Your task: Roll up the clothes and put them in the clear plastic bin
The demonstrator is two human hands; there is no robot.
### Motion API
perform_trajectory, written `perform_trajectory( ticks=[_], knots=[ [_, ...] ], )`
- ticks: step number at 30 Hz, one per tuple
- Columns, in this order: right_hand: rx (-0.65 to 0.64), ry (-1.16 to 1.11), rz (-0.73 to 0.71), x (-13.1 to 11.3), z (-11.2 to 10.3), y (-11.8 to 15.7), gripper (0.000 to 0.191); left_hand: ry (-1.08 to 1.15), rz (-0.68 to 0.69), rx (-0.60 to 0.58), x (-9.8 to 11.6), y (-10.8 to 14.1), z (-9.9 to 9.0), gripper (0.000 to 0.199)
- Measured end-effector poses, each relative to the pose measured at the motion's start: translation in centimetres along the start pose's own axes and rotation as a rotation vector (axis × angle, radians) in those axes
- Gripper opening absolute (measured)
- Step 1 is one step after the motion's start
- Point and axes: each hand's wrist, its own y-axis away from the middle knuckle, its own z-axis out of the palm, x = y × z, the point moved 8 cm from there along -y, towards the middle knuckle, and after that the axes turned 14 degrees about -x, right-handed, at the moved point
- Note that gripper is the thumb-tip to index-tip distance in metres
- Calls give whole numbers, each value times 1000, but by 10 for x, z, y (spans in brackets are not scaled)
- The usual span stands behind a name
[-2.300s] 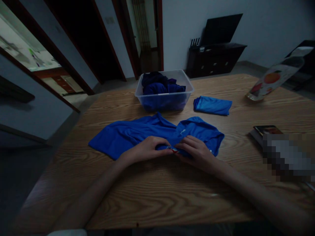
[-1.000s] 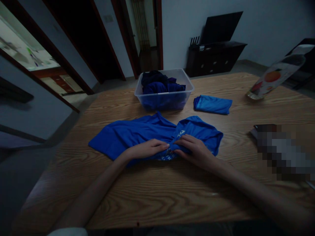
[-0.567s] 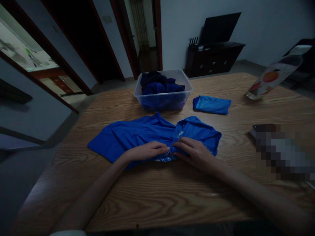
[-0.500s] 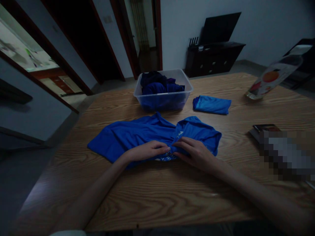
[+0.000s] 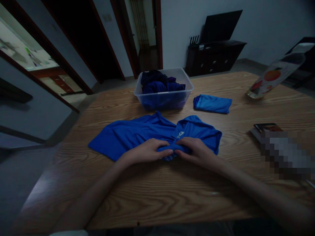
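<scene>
A blue shirt (image 5: 133, 132) with white printing lies bunched and partly folded across the wooden table (image 5: 157, 193). At its near edge, my left hand (image 5: 147, 150) pinches a rolled bit of the fabric between thumb and fingers. Close beside it, thumbs almost meeting, my right hand (image 5: 197, 151) grips the same roll. One shirt part spreads out to the left, and a sleeve-like part lies right of my right hand. The fingertips under the cloth are hidden.
Behind the shirt stands a clear plastic bin (image 5: 163, 95) holding dark blue clothes (image 5: 155, 87). Right of it lies a folded blue cloth (image 5: 213, 103). A bottle (image 5: 273, 77) stands at the far right, near a blurred-out object (image 5: 286, 154).
Both hands have rolled the shirt's near edge a little, and the fabric between them now bulges as a roll. Less of the lower white print shows.
</scene>
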Motion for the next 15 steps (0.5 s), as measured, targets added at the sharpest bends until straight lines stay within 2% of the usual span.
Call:
perform_trajectory(
  ticks=[5, 8, 11, 15],
  knots=[
    [124, 150, -106, -8, -4, 4, 18, 218, -29, -12, -24, -5, 2, 50],
    [153, 269, -176, -17, -4, 5, 19, 274, -49, -60, -30, -6, 7, 52],
    [144, 313, -185, -20, -3, 6, 19, 273, -30, -106, -27, -8, 10, 52],
    [126, 203, -129, -13, -6, 6, 21, 200, 29, -41, -14, -7, 4, 48]
  ],
)
